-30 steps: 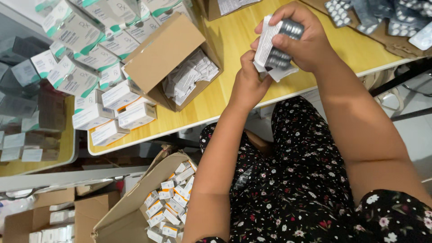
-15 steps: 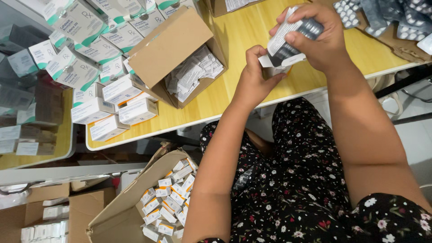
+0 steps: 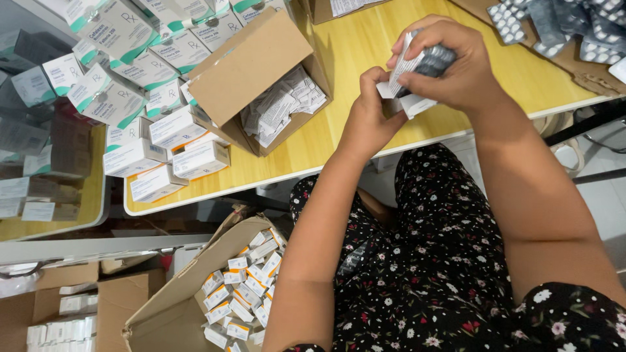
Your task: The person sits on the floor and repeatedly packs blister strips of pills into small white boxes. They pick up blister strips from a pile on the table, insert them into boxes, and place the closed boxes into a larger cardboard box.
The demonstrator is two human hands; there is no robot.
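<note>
My right hand (image 3: 456, 68) grips a stack of silver blister packs (image 3: 435, 60) wrapped in a folded white leaflet, held above the near edge of the yellow table (image 3: 352, 52). My left hand (image 3: 370, 117) holds a small white carton (image 3: 412, 104) just below that stack, touching its lower end. Both hands are close together over the table's edge, above my lap in a dark flowered dress.
An open brown box (image 3: 257, 75) of folded leaflets sits on the table to the left. White and green cartons (image 3: 140, 124) are heaped further left. Loose blister packs (image 3: 561, 26) lie at the top right. A cardboard box (image 3: 215, 293) of small cartons stands on the floor.
The hands stay together on the blister packs and carton; my right hand has turned the stack slightly. The view has shifted a little, so everything sits further right.
</note>
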